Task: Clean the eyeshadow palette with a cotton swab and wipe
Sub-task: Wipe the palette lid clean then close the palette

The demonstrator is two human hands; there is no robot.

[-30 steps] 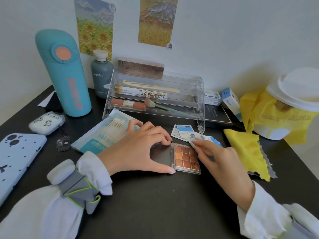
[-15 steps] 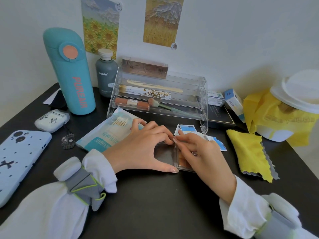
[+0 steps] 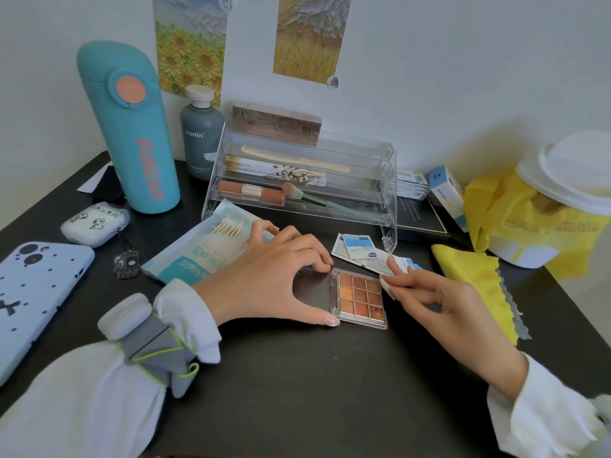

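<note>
On the black desk (image 3: 297, 391), the open eyeshadow palette (image 3: 360, 297) lies flat, lid leftward.

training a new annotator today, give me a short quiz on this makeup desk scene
1. True or false: the eyeshadow palette lies open on the black table.
2. Which of the hands steadies the palette's lid? A) left hand B) right hand C) neither
3. Fill in: the right hand pinches a small white ____ at the palette's right edge.

Key
1. True: the colour pans are exposed.
2. A: thumb and fingers hold the lid's near and far edges.
3. Wipe: it sits between the fingertips.
</note>
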